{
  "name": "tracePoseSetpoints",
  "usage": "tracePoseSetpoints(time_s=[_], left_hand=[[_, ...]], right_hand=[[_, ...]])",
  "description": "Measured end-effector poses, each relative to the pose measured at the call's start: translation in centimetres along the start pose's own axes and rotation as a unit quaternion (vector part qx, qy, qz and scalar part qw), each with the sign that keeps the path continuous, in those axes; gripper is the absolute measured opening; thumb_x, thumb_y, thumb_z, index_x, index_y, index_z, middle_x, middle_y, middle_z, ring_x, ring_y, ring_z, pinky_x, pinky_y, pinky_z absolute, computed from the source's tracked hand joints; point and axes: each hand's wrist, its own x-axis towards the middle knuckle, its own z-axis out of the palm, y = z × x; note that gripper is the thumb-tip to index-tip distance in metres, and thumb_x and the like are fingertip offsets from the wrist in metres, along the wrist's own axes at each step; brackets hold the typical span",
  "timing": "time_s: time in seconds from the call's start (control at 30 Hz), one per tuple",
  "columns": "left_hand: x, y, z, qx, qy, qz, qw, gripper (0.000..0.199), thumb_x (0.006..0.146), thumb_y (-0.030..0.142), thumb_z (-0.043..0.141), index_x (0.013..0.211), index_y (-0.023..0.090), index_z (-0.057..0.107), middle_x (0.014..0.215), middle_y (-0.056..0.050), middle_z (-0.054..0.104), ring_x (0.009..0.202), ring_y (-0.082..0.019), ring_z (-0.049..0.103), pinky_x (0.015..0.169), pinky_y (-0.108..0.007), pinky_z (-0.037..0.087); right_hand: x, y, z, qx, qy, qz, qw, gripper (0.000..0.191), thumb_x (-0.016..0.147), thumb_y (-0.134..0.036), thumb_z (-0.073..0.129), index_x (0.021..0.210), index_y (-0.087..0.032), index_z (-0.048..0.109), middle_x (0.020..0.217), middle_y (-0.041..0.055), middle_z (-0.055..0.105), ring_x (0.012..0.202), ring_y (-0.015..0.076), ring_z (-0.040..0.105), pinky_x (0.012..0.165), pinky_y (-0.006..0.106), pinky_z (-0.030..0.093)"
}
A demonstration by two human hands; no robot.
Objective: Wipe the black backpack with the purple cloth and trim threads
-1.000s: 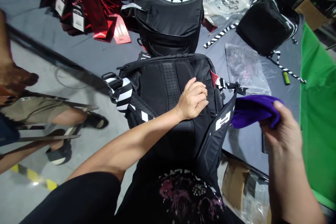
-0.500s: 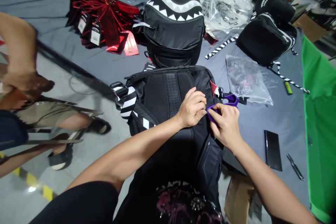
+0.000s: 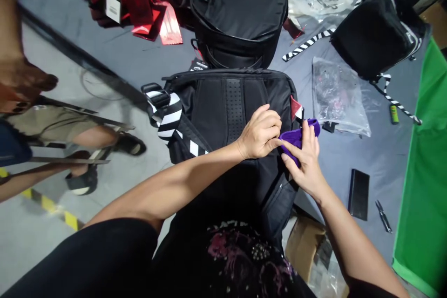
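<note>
A black backpack [image 3: 213,111] with a perforated back panel and black-and-white striped strap parts lies back side up before me. At its right edge, a purple fabric strap [image 3: 292,137] sits beside a small red tab [image 3: 296,107]. My left hand [image 3: 260,132] is closed over the back panel, its thumb and finger pinched at the strap's left end; the pinched part is hidden. Across the purple strap lies my right hand [image 3: 305,163], fingers stretched and thumb apart. Its index fingertip touches the left thumb.
Beyond is a second black backpack [image 3: 240,18] with a white-toothed pattern. Red tagged pouches [image 3: 136,0] lie left of it. On the right are a clear plastic bag [image 3: 338,98], a black bag [image 3: 377,37], a black rectangular case [image 3: 359,194] and snips [image 3: 384,216]. A person's hand [image 3: 30,84] shows at left.
My right hand's fingers have straightened from a pinch on the purple strap, which now lies flatter. My left hand keeps its curled shape. The view has tilted downward.
</note>
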Motion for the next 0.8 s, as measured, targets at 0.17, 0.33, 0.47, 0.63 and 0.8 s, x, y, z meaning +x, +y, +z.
tracePoseSetpoints(time_s=[0.17,0.33,0.47,0.63,0.8], left_hand=[[-0.2,-0.2,0.3,0.029,0.008,-0.003,1.0,0.061,0.1,0.053,0.019,0.069,0.018,0.058,0.085,-0.005,0.062,0.101,-0.02,0.058,0.111,-0.048,0.033],[-0.2,-0.2,0.5,0.049,-0.015,0.003,0.999,0.063,0.1,0.054,0.018,0.068,0.019,0.058,0.085,-0.004,0.062,0.101,-0.02,0.058,0.111,-0.048,0.034],[-0.2,-0.1,0.6,0.062,-0.004,0.0,0.998,0.06,0.1,0.051,0.02,0.069,0.018,0.059,0.086,-0.005,0.061,0.102,-0.02,0.058,0.111,-0.049,0.033],[-0.2,-0.1,0.8,0.051,0.002,0.008,0.999,0.056,0.1,0.05,0.025,0.068,0.018,0.058,0.085,-0.004,0.061,0.099,-0.02,0.058,0.11,-0.049,0.035],[-0.4,-0.3,1.1,0.059,0.012,0.004,0.998,0.057,0.1,0.052,0.023,0.068,0.019,0.057,0.085,-0.004,0.061,0.098,-0.02,0.058,0.11,-0.049,0.035]], right_hand=[[0.2,-0.4,0.3,-0.009,-0.018,0.012,1.0,0.039,0.093,-0.036,0.053,0.131,-0.031,0.06,0.164,0.0008,-0.007,0.148,0.0406,-0.004,0.112,0.07,0.011],[-2.0,0.1,1.1,-0.006,-0.002,0.046,0.999,0.042,0.095,-0.035,0.049,0.137,-0.031,0.053,0.164,0.0038,-0.01,0.149,0.0403,-0.002,0.11,0.071,0.017],[-1.5,-0.4,1.5,-0.063,0.005,0.032,0.998,0.049,0.094,-0.035,0.051,0.143,-0.029,0.046,0.164,0.0091,-0.006,0.148,0.0426,0.001,0.111,0.07,0.016],[-1.4,-0.2,1.3,-0.097,-0.018,0.016,0.995,0.046,0.095,-0.035,0.05,0.141,-0.031,0.048,0.164,0.0074,-0.006,0.148,0.0433,0.005,0.109,0.07,0.019],[-1.0,0.3,1.2,-0.077,-0.021,0.017,0.997,0.047,0.094,-0.04,0.051,0.141,-0.032,0.048,0.163,0.003,-0.013,0.148,0.0419,-0.001,0.112,0.069,0.014]])
